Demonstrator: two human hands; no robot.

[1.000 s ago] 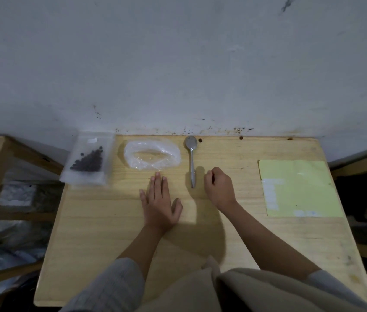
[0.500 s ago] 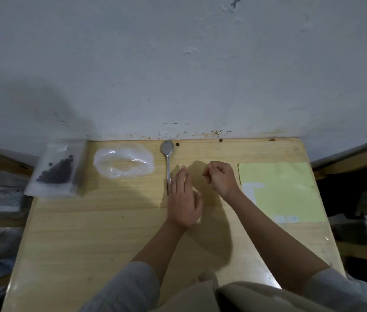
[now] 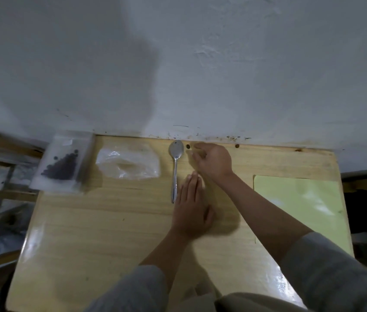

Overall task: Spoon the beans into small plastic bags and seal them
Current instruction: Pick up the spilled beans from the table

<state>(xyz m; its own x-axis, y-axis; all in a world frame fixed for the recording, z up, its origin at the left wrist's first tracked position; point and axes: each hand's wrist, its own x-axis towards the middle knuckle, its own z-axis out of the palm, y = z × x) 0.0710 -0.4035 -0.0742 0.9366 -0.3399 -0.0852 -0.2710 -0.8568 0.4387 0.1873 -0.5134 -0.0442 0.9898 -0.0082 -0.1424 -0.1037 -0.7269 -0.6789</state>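
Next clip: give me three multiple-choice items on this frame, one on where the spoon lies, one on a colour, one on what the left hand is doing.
1. Where does the spoon lie?
A. Right of the clear plastic bags
B. On the sheet
C. Inside the bag of beans

2. What colour is the sheet on the table?
A. Red
B. Pale yellow-green
C. Black

3. What is the left hand doing?
A. Gripping the spoon
B. Lying flat and empty on the table
C. Lifting the bag of beans

Answers:
1 A: the spoon lies between the clear bags and the right hand.
2 B: the sheet at the table's right side is pale yellow-green.
3 B: the palm is down with fingers stretched beside the spoon handle, holding nothing.
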